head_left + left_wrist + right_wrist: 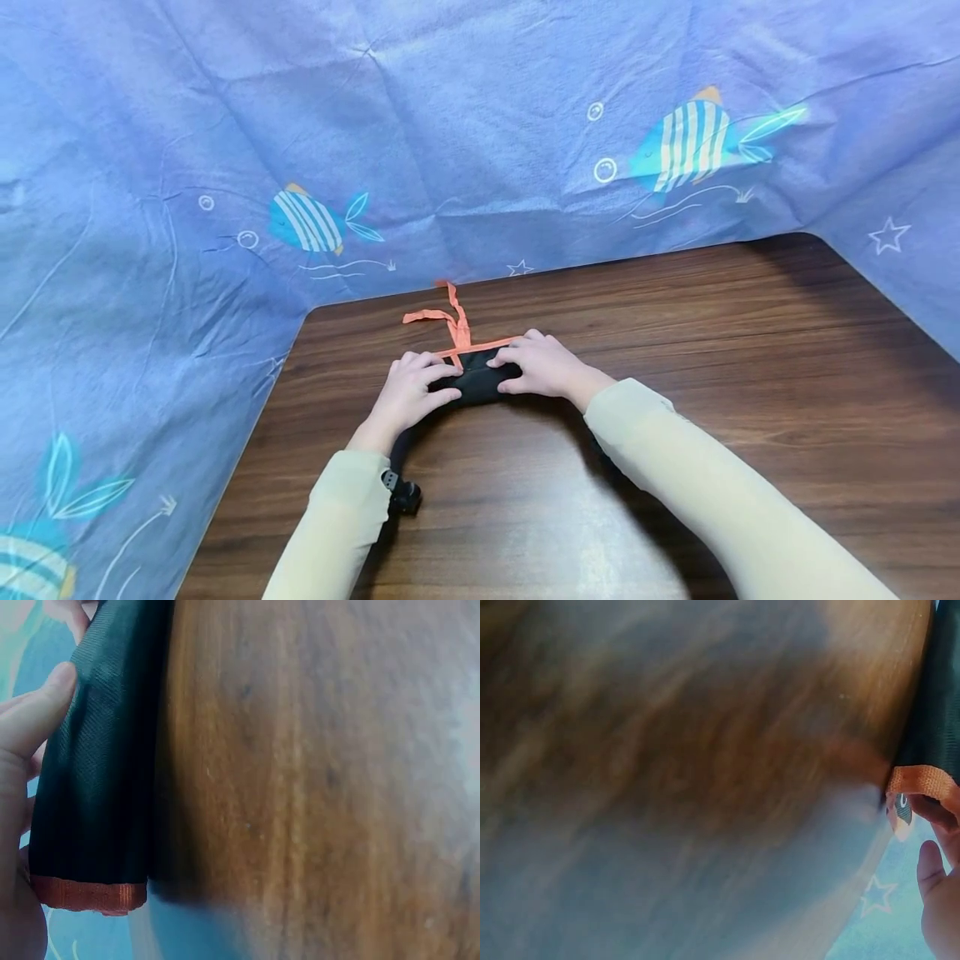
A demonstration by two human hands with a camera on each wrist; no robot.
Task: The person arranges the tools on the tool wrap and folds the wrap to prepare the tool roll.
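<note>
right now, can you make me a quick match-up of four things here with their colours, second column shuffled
Things:
1. folded cloth roll under both hands
2. ribbon ties
3. table
4. backdrop sheet

Colours:
A. brown wood grain
B. blue with striped fish
C. black
D. orange

Pairs: 1-C, 2-D, 3-A, 4-B

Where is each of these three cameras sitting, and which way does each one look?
Head: worn on the head, looking forward and down at the wooden table; both sleeves, left hand and right hand show.
Left wrist: beside the black fabric roll; fingers show.
Right wrist: low over the table; fingertips show.
Shared: the roll's orange trim, the table.
</note>
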